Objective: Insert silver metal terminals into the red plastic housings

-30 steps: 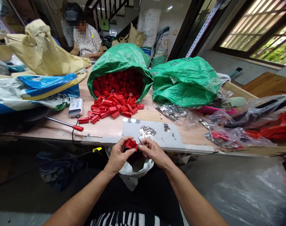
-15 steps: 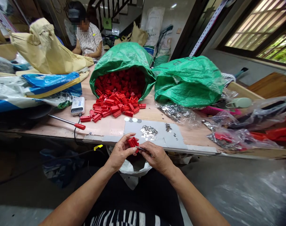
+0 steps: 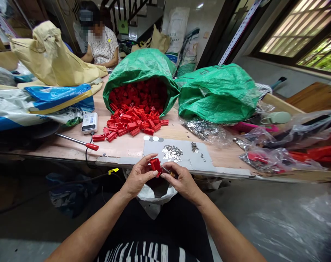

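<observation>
My left hand (image 3: 138,175) is closed on a small red plastic housing (image 3: 155,165), held just in front of the table edge. In my right hand (image 3: 181,179) is a thin screwdriver-like tool (image 3: 173,175) with a metal shaft and a dark handle. Its tip points left and meets the right side of the housing, though the exact contact is too small to see. Just beyond the hands, a grey mat (image 3: 151,149) bears a pile of small shiny metal pieces (image 3: 172,153) and a smaller, darker cluster of parts (image 3: 194,147).
Many red housings (image 3: 131,125) spill from a green sack (image 3: 143,62). Another green sack (image 3: 217,94) lies to its right. A white power bank (image 3: 90,123) and a red-handled rod (image 3: 92,146) are at left. An open white bag (image 3: 151,196) hangs below my hands. A co-worker (image 3: 102,47) sits opposite.
My right hand has shifted its grip, and more of the tool's handle now shows. The red housing has turned slightly in my left hand, which stays nearly in place.
</observation>
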Available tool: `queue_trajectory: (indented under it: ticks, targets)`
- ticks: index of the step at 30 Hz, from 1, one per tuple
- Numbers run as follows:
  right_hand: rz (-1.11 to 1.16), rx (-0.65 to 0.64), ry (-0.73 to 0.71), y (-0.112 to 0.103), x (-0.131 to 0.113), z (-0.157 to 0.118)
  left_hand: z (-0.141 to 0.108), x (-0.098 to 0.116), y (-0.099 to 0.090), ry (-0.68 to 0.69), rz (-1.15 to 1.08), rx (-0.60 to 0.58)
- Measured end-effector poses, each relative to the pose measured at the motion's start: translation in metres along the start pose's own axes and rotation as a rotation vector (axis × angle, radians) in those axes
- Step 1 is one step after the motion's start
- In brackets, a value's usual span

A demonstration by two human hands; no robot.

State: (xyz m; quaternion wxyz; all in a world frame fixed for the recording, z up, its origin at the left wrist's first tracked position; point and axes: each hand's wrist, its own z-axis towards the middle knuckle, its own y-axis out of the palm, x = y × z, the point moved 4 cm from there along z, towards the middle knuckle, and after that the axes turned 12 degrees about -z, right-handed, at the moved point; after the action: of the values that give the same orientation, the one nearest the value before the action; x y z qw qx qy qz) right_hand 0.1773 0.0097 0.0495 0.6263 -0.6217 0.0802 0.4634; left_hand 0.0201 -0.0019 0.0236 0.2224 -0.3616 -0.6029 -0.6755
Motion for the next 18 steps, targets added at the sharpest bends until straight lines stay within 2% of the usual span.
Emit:
queue_trajectory:
  ticks: [6, 8, 13, 18]
  targets:
    - [-0.045, 0.013, 0.010, -0.002, 0.000, 0.001, 0.004, -0.001, -0.004, -0.022, 0.113, -0.027]
    - [-0.093, -0.006, -0.002, -0.001, 0.001, 0.001, 0.007, 0.000, -0.008, 0.019, 0.235, -0.030]
    - [-0.177, -0.020, 0.009, 0.004, 0.009, 0.002, 0.018, 0.009, -0.018, 0.238, 0.702, -0.042]
    - [-0.229, 0.004, 0.014, 0.008, 0.016, 0.009, 0.029, 0.014, -0.019, 0.298, 0.964, -0.081]
